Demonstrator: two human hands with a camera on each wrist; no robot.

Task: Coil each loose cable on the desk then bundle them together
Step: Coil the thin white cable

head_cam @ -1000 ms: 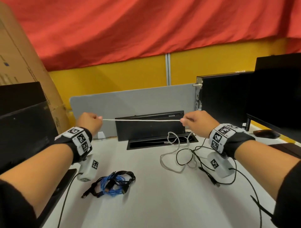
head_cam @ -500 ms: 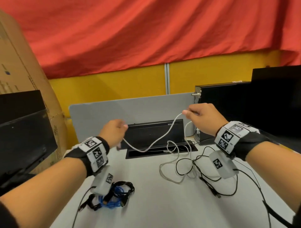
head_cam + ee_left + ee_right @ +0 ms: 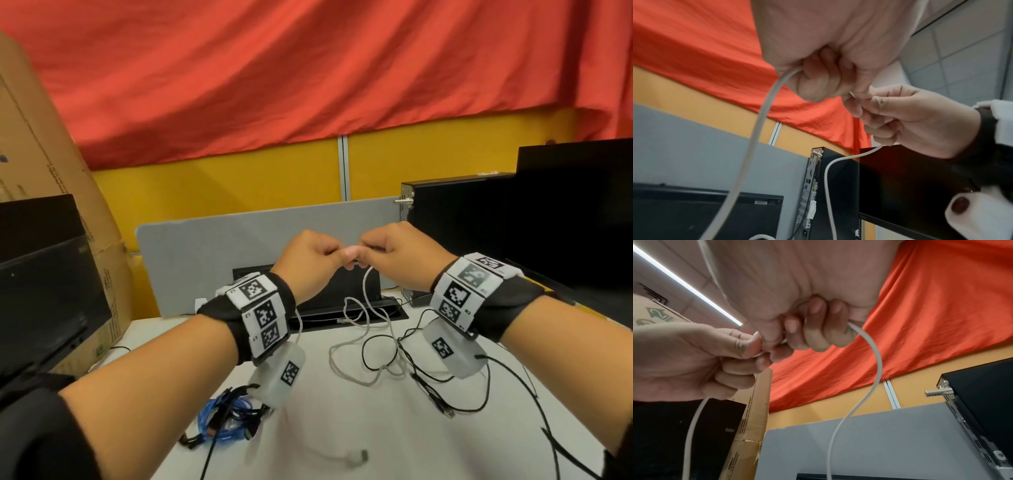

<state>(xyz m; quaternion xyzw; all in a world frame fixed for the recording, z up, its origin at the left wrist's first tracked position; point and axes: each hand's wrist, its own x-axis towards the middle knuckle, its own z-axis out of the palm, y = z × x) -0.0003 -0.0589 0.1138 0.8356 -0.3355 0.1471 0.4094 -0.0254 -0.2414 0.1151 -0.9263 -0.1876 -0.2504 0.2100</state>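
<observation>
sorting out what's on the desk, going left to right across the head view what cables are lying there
blue and black cable bundle → white plug end lying loose near the front edge → white cable looping down from the left hand and the right hand → loose black cable

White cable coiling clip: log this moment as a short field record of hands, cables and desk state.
left hand: raised above the desk, grips the white cable
right hand: touches the left hand, pinches the same cable
white cable: hangs from each fist, trailing to the desk; no finished coil visible
black cable: loose on the desk, tangled with the white one
blue and black bundle: lies on the desk under the left wrist
task state: coiling underway, final bundling not yet done
</observation>
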